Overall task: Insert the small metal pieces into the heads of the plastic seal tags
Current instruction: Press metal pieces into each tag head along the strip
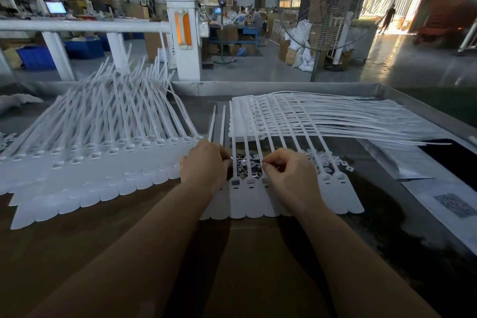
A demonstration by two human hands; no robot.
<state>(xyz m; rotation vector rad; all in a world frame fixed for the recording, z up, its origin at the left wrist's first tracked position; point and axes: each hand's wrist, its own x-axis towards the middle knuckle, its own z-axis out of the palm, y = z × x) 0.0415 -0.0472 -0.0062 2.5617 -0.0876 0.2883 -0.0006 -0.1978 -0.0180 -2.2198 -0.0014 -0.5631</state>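
A strip of joined white plastic seal tags (242, 199) lies in front of me, heads near my hands and tails pointing away. Under the tails sits a heap of small shiny metal pieces (245, 162). My left hand (204, 165) rests on the left end of the strip, fingertips pinched at the heap's edge on what looks like a metal piece. My right hand (289, 173) hovers over the middle heads, thumb and forefinger pinched together; whether a piece is between them cannot be made out. One head (235, 182) shows a dark insert.
A large fanned stack of tag strips (98, 152) fills the left of the table. Another stack (322, 116) lies behind, tails running right. Small white plastic bits (333, 160) are scattered right of the heap. Papers (438, 196) lie at right. The table's metal rim (284, 88) runs behind.
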